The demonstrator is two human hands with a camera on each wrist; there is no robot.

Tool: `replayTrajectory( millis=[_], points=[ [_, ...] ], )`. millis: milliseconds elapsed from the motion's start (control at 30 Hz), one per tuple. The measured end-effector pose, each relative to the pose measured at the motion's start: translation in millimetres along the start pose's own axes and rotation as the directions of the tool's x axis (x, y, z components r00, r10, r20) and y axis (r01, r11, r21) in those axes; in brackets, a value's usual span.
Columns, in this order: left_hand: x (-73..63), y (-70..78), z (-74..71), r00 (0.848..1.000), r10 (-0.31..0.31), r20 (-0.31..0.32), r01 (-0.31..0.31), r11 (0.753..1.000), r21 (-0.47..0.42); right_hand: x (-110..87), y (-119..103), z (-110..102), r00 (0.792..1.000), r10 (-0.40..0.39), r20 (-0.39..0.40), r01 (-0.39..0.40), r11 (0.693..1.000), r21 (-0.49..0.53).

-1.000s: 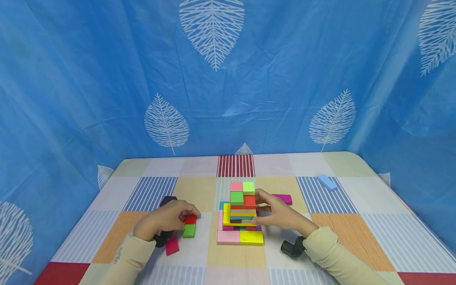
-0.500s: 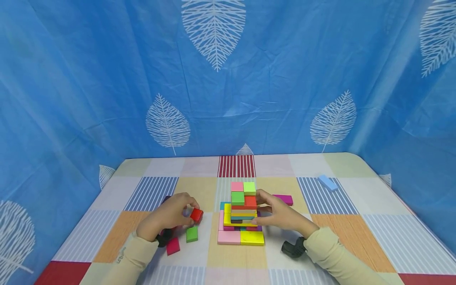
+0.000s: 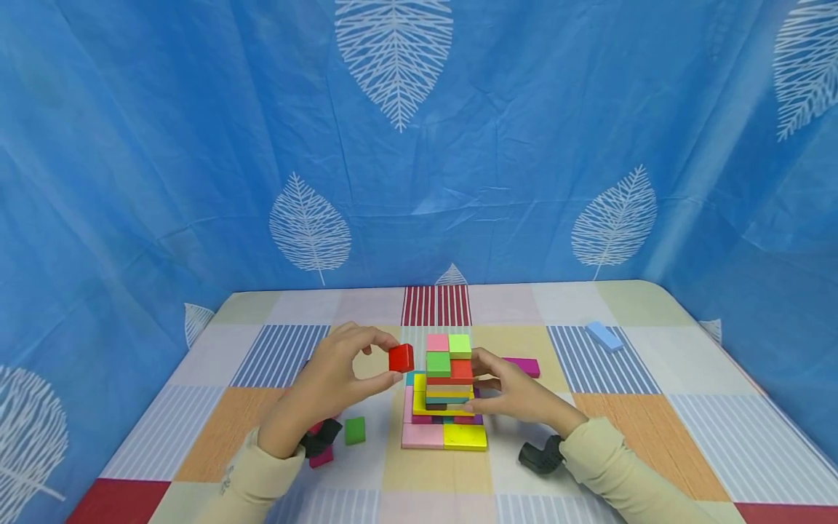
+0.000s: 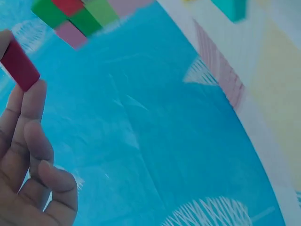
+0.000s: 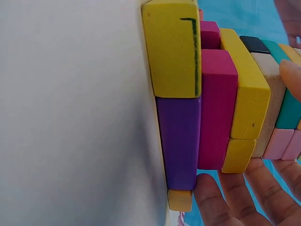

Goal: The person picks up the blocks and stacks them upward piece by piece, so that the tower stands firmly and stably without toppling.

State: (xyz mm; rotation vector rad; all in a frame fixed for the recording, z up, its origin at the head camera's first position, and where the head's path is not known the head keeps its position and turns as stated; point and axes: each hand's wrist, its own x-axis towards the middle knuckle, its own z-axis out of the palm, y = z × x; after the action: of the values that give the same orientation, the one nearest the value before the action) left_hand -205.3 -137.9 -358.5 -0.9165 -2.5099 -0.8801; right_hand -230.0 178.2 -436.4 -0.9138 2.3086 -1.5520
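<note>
My left hand (image 3: 334, 375) is raised to the left of the block tower (image 3: 437, 364) and pinches a red block (image 3: 401, 357) between thumb and fingertips. In the left wrist view the red block (image 4: 21, 66) is held at the fingertips, with the thumb mostly out of frame. The tower stands upright in several coloured layers, with pink and light green blocks on top. My right hand (image 3: 513, 389) holds the tower's right side, thumb at the front and fingers reaching round the back. Several fingers (image 5: 263, 188) show in the right wrist view beside the yellow, purple and wooden blocks.
A green block (image 3: 355, 430) and a magenta-red block (image 3: 321, 457) lie near the left wrist, partly covered by the wrist camera (image 3: 321, 437). Right of the tower lie a magenta block (image 3: 522, 367) and, farther off, a blue block (image 3: 604, 336). A blue curtain (image 3: 497, 145) encloses the table.
My left hand has taken the red block from beside the green one, lifted it and brought it right, towards the tower's top. The right hand stays at the tower.
</note>
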Motion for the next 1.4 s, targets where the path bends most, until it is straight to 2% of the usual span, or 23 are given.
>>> replayTrajectory(
  millis=[200, 400, 567, 733, 933, 1200, 1400],
  points=[
    [14.4, 19.4, 10.0, 0.995, 0.097, -0.003, -0.097, 0.995, -0.031, -1.2, 1, 0, 1.000, 0.005, -0.001, -0.005, 1.000, -0.009],
    [31.4, 29.6, 25.7, 0.977, 0.211, 0.000, -0.211, 0.977, -0.015, -1.3, 2, 1, 1.000, -0.007, 0.011, 0.007, 1.000, -0.004],
    [43.6, 36.8, 39.0, 0.969, 0.246, 0.019, -0.246, 0.969, 0.027, -2.1, 3, 0, 0.999, -0.028, 0.024, 0.028, 1.000, 0.002],
    [47.7, 37.9, 47.2, 0.970, 0.235, 0.060, -0.241, 0.966, 0.099, -1.8, 3, 0, 0.999, -0.034, 0.027, 0.034, 0.999, -0.008],
    [47.7, 36.2, 48.5, 0.973, 0.225, 0.048, -0.229, 0.963, 0.138, 0.9, 3, -1, 0.999, -0.043, 0.030, 0.044, 0.999, -0.018],
    [46.1, 31.8, 48.4, 0.974, 0.227, 0.023, -0.228, 0.969, 0.094, 1.0, 4, -2, 0.999, -0.033, 0.024, 0.034, 0.999, -0.012],
    [40.9, 19.7, 39.3, 0.986, 0.158, 0.047, -0.158, 0.987, -0.018, 0.1, 2, -5, 1.000, -0.003, 0.017, 0.003, 1.000, 0.016]
  ],
)
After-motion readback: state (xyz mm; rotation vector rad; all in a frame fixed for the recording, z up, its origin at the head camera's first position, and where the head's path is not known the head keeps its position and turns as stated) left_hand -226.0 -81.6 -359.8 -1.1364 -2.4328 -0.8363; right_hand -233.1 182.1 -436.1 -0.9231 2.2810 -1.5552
